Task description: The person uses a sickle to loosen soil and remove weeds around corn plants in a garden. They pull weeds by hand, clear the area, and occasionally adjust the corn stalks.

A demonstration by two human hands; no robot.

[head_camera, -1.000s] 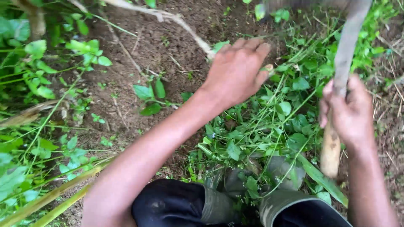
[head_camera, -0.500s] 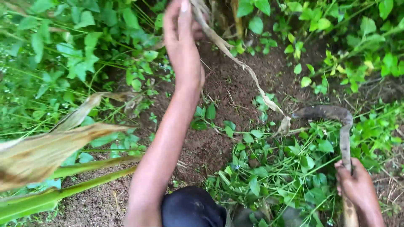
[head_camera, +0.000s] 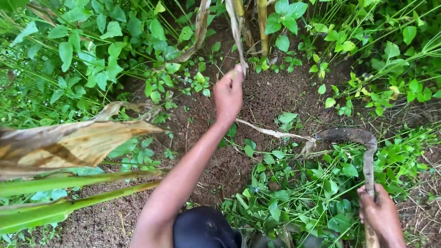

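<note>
At the far left, broad green weeds (head_camera: 92, 50) are crowding the edge of the plot, their leaves smooth and pointed. Below them a large dry leaf (head_camera: 69, 144), papery, tan and curled at its edges, is lying across two thick green stalks (head_camera: 78, 190) that are slanting over crumbly brown soil (head_camera: 257, 98).

Near the middle, the person's bare left arm is stretching forward from a dark-clothed knee (head_camera: 202, 229). The left hand (head_camera: 228, 94) is clenching around a dry strip of leaf (head_camera: 236, 32), pale, fibrous and twisted, which is hanging down from the base of the upright stalks (head_camera: 262, 27) at the top of the view. Another pale dry strip (head_camera: 273, 133) is lying on the soil just right of the wrist, running toward the tool's blade.

Further right, a heap of cut weeds (head_camera: 303, 193), thin-stemmed with small rounded leaves, is lying loose on the ground. Over it a sickle (head_camera: 363, 142) is resting, its curved metal blade dark, rough and caked with soil, the hook pointing left. At the lower right the right hand (head_camera: 381, 216) is gripping the sickle's pale wooden handle, fingers wrapping tightly round it. More leafy green plants (head_camera: 395, 64) are filling the upper right corner.
</note>
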